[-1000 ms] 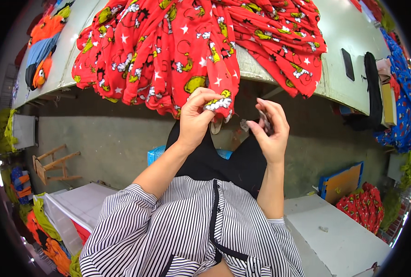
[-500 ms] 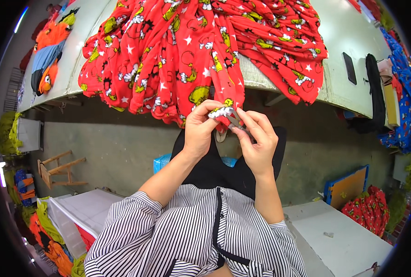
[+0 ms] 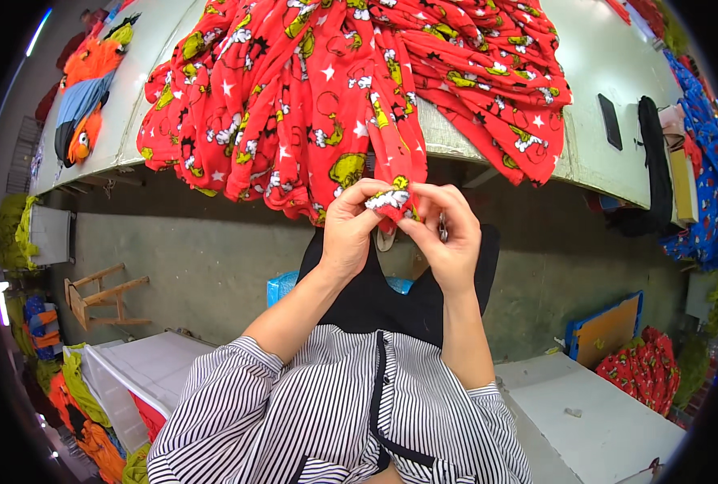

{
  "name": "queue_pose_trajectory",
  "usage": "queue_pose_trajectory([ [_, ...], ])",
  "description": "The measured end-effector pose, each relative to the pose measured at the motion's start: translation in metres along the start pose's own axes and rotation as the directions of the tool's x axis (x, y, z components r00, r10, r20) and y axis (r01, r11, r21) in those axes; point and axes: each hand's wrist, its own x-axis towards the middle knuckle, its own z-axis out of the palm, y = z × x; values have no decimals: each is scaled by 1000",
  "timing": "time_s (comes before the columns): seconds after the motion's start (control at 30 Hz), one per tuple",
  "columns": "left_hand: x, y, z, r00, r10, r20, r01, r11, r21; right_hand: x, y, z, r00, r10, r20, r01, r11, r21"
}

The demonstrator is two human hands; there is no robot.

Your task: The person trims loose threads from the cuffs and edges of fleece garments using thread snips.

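Note:
A large heap of red fleece fabric [image 3: 326,105], printed with yellow-green and white cartoon figures and stars, hangs over the near edge of the table. My left hand [image 3: 347,230] pinches the end of one hanging strip between thumb and fingers. Against the other side of that same end, the thumb and index finger of my right hand [image 3: 449,235] are closed. Tucked inside the right palm is a small metal tool [image 3: 443,227], probably thread snips, mostly hidden by the fingers.
The pale table [image 3: 593,56] carries a black phone [image 3: 610,121] at right and an orange-and-blue plush garment [image 3: 84,101] at left. A wooden stool [image 3: 104,297] stands on the floor at left. Behind me are a white panel [image 3: 593,411] and a blue-edged board [image 3: 605,328].
The metal blades at the fabric end have swung back into my right palm. My right fingertips have come in to pinch the fabric; my left hand stays nearly still.

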Motion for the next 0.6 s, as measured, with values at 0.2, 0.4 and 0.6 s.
queue_pose_trajectory([
  [0.2,-3,3,2,998,-62,-7,61,996,-64,3,8,6,999,-32,5,32,998,53],
  [0.4,-1,0,1,992,-130,-6,125,962,-242,-13,-16,-11,994,79,-77,-94,971,-218],
  [0.6,-1,-1,3,990,-139,36,143,942,-304,-20,-3,-4,979,-187,-79,124,860,-496],
])
